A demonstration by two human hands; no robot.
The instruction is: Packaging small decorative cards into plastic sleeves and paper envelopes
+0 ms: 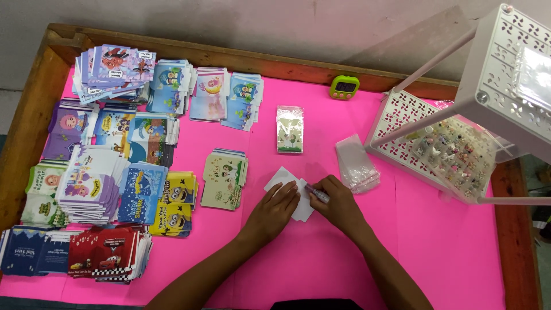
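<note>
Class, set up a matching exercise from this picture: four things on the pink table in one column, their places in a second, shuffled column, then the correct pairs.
Things:
1. Green timer
2. White paper
3. Red card stack
4. Clear bags pile

Places:
A. Near left corner
B. Under the left hand
C. By the far wooden rim
D. Beside the white rack

Pairs: 1-C, 2-B, 3-A, 4-D
</note>
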